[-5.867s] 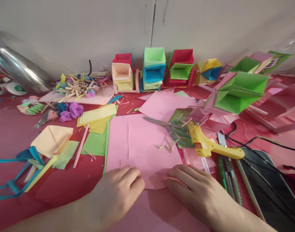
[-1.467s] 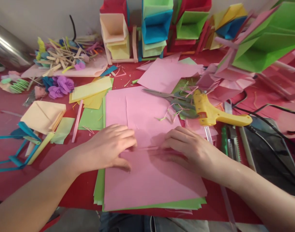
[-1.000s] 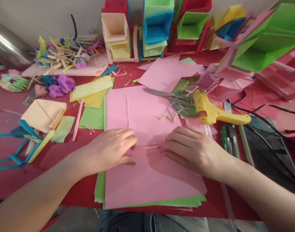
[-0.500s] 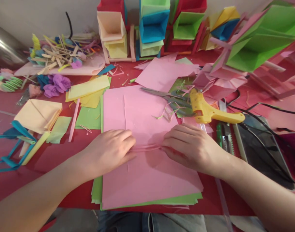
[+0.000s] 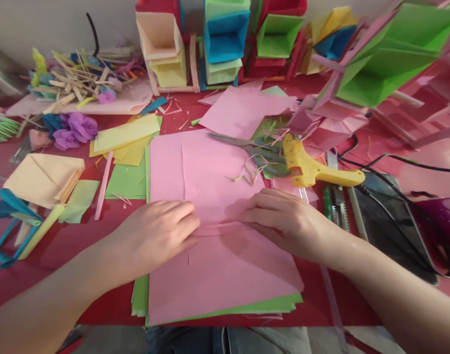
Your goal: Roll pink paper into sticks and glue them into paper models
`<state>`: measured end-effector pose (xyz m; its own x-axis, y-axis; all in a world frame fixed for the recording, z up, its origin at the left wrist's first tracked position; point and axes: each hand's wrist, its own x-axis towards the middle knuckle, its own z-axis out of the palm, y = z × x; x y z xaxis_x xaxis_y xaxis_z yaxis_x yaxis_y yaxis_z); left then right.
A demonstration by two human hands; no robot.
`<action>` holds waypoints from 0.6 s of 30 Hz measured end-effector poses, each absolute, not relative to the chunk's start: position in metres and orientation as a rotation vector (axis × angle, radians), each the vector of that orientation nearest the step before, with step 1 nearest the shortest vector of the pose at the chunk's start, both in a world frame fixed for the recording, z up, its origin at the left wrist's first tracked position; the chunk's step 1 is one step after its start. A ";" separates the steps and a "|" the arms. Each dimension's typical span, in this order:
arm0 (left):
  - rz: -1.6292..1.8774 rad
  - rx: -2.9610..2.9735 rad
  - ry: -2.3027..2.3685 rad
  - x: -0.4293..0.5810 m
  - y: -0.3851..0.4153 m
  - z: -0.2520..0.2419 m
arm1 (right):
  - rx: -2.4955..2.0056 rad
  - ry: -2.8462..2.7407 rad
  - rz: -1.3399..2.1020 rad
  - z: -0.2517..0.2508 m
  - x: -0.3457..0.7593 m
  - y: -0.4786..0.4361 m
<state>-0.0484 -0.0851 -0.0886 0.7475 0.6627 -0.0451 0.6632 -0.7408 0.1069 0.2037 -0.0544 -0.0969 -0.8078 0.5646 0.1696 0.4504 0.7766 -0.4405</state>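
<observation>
A narrow folded strip of pink paper (image 5: 221,228) lies across a stack of pink sheets (image 5: 228,285), with green sheets (image 5: 284,307) under them. My left hand (image 5: 165,231) is closed at the strip's left end, fingers curled and pressed down. At its right end my right hand (image 5: 284,216) pinches the strip between thumb and fingers. Both ends are hidden beneath my fingers. Beyond my right hand, scissors (image 5: 243,142) and thin paper scraps (image 5: 250,169) rest on the stack's far edge. A thin upright line (image 5: 184,172) shows on the pink paper above my left hand.
A yellow glue gun (image 5: 316,169) and a dark-screened device (image 5: 387,216) with black cables are at right. Coloured paper box stands (image 5: 228,39) line the back. At left lie a folded peach paper (image 5: 44,177), purple paper flowers (image 5: 77,130) and wooden sticks (image 5: 77,81).
The view has shifted slightly, so most things appear farther left. Between my hands the strip looks flatter and wider than before. Both hands keep their places at its ends.
</observation>
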 end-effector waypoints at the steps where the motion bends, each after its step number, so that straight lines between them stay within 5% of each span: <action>1: -0.011 2.826 1.078 -0.048 -0.085 -0.088 | -0.789 -2.679 0.570 -0.097 0.204 -0.054; 18: -0.013 2.264 1.093 -0.058 -0.068 -0.082 | -0.774 -2.679 0.642 -0.098 0.205 -0.050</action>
